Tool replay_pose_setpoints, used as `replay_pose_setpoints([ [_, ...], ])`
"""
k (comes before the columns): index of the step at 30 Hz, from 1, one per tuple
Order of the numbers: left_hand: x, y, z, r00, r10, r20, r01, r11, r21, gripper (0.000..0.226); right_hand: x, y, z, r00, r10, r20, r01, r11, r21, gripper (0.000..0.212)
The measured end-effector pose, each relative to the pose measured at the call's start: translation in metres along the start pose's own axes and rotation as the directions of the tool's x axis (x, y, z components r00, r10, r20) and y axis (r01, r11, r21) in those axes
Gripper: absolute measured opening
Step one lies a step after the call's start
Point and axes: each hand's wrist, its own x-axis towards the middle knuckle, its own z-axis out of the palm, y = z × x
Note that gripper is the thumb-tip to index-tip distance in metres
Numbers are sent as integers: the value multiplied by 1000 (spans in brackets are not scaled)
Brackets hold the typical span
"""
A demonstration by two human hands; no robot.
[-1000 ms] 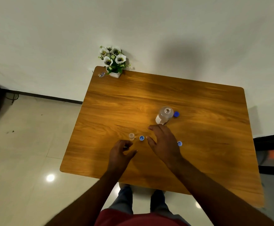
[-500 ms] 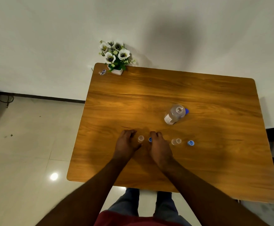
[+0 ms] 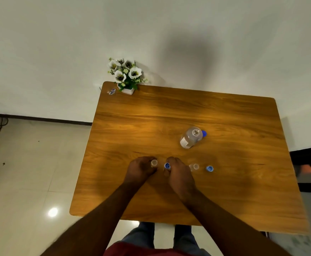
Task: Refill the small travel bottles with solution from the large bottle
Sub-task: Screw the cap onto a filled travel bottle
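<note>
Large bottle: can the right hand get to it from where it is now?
Probably yes. The large bottle stands uncapped, beyond and to the right of the right hand, with only bare table between them. The hand seems to be at a small blue cap, which it may need to let go first.

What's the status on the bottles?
Left hand at small bottle, right hand at cap. Large bottle open, untouched. Nothing in the way.

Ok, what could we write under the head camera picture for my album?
Left hand holds a small bottle, right hand reaches a blue cap, large bottle waits open.
</note>
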Motion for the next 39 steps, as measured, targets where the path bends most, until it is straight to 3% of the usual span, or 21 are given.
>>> replay_pose_setpoints([
  [5, -4, 40, -8, 993, 68, -93, -76, 994, -83, 38, -3, -4, -48, 985, -85, -152, 113, 976, 186, 29],
  [11, 1, 116, -26, 960, 204, -189, -241, 950, -199, 30, 9, -11, -141, 912, -162, -376, 307, 877, 369, 29],
  [17, 11, 224, -38, 885, 387, -260, -448, 861, -242, 15, 16, -25, -265, 824, -306, -478, 485, 815, 315, 30],
  [20, 16, 276, -43, 831, 482, -279, -543, 812, -216, 21, 8, -32, -324, 801, -351, -485, 527, 797, 294, 39],
  [24, 21, 334, -44, 779, 531, -332, -614, 753, -236, 31, -7, -38, -393, 734, -423, -532, 567, 812, 136, 28],
  [27, 17, 372, -43, 735, 578, -354, -670, 697, -254, 34, -23, -46, -435, 673, -550, -495, 607, 793, -55, 27],
  [33, 8, 417, -39, 679, 628, -380, -726, 651, -220, 31, -47, -64, -498, 584, -728, -358, 691, 678, -251, 31],
  [39, 4, 436, -32, 671, 633, -385, -734, 640, -227, 31, -54, -78, -530, 625, -772, -116, 656, 600, -457, 43],
])
